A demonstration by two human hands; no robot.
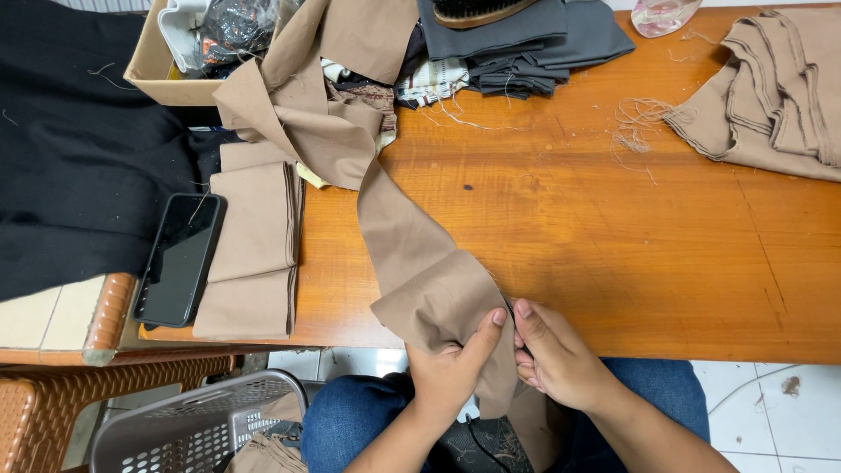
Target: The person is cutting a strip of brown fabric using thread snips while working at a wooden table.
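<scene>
Strip: long tan cloth strip [399, 232] ran from the pile at the table's far side down to the near edge, its end folded over and hanging off toward the lap.
Left hand: left hand [451, 368] was closed on the folded end, thumb pressed on top, likely to keep the fold flat.
Right hand: right hand [556, 359] pinched the same edge just beside the left thumb, fingers curled; anything small between them could not be made out.
Near left: stack of folded tan pieces [254, 254] lay squared up, a dark phone [180, 260] touching its side.
Table: orange wooden table [613, 245] carried loose threads [639, 123] and another tan heap [771, 88] at far right.
Below: grey basket [188, 425] stood by the knee, tan cloth inside.
</scene>
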